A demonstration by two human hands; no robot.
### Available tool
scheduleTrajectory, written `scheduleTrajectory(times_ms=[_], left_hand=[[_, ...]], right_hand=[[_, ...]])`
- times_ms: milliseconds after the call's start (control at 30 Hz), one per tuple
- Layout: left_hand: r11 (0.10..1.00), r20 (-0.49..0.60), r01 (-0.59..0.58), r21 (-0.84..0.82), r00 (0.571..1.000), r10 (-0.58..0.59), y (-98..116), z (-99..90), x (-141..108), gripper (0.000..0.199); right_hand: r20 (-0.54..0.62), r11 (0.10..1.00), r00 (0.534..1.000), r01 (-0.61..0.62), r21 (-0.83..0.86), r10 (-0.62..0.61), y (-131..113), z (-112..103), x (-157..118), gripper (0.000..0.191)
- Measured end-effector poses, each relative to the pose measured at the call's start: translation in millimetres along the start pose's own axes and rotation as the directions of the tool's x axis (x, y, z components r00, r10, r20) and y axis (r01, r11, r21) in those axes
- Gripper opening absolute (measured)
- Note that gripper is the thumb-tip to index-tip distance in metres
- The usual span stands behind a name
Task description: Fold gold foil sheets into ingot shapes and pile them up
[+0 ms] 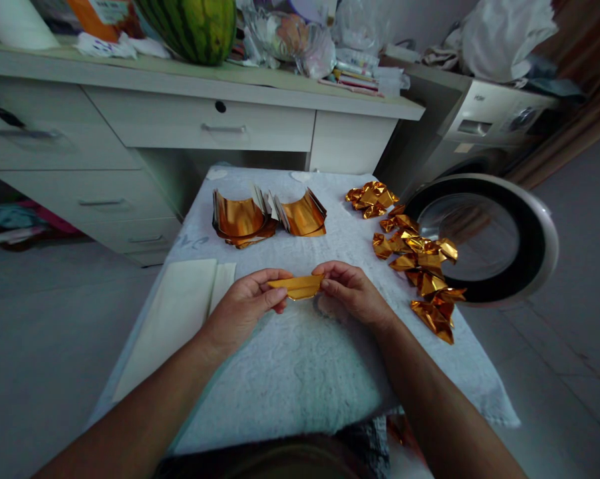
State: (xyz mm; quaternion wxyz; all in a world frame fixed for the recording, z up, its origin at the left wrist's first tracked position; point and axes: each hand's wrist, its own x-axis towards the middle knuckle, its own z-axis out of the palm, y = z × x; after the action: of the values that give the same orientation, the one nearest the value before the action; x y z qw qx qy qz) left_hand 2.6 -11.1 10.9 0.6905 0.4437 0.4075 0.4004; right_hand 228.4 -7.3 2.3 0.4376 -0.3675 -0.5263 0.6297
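A small folded piece of gold paper [300, 287] is stretched level between my two hands over the cloth-covered table. My left hand [253, 297] pinches its left end between thumb and fingers. At the right end, my right hand [352, 291] grips it the same way. Beyond the hands lie two curved stacks of gold sheets, a left stack [240, 216] and a right stack [304, 214]. Several folded, shiny gold paper pieces [424, 259] form a loose pile along the table's right side.
White folded sheets [173, 319] lie on the table [300, 372] at the left. An open round washing machine door [544, 233] stands close to the right edge. Behind, a counter [280, 86] with drawers carries a watermelon [193, 26] and plastic bags.
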Motion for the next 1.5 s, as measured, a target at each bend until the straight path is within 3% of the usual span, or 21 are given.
scheduleTrajectory(times_ms=[167, 367, 933, 1167, 1500], left_hand=[[0.982, 0.039, 0.064, -0.176, 0.998, -0.058, 3.1, 3.4, -2.5, 0.04], [0.975, 0.027, 0.078, -0.21, 0.997, -0.074, 3.2, 4.7, -1.3, 0.038], [0.982, 0.116, 0.068, -0.177, 0.992, -0.048, 5.1, 4.0, -2.1, 0.028], [0.995, 0.117, 0.023, -0.098, 0.993, -0.012, 1.1, 0.5, -1.0, 0.026], [0.996, 0.08, 0.052, -0.071, 0.996, -0.047, 2.9, 0.2, -2.1, 0.022]], right_hand=[[-0.012, 1.0, 1.0, 0.012, 0.021, -0.012, -2.2, -1.0, -1.0, 0.024], [0.002, 0.999, 1.0, 0.016, 0.048, -0.016, -1.2, -2.8, -0.3, 0.022], [0.098, 0.979, 0.991, -0.104, 0.176, 0.087, -5.1, -4.5, -1.5, 0.027], [0.102, 0.974, 0.988, -0.131, 0.187, 0.113, -3.7, -5.5, -2.0, 0.028], [0.152, 0.964, 0.981, -0.153, 0.218, 0.121, -5.4, -5.0, -3.9, 0.03]])
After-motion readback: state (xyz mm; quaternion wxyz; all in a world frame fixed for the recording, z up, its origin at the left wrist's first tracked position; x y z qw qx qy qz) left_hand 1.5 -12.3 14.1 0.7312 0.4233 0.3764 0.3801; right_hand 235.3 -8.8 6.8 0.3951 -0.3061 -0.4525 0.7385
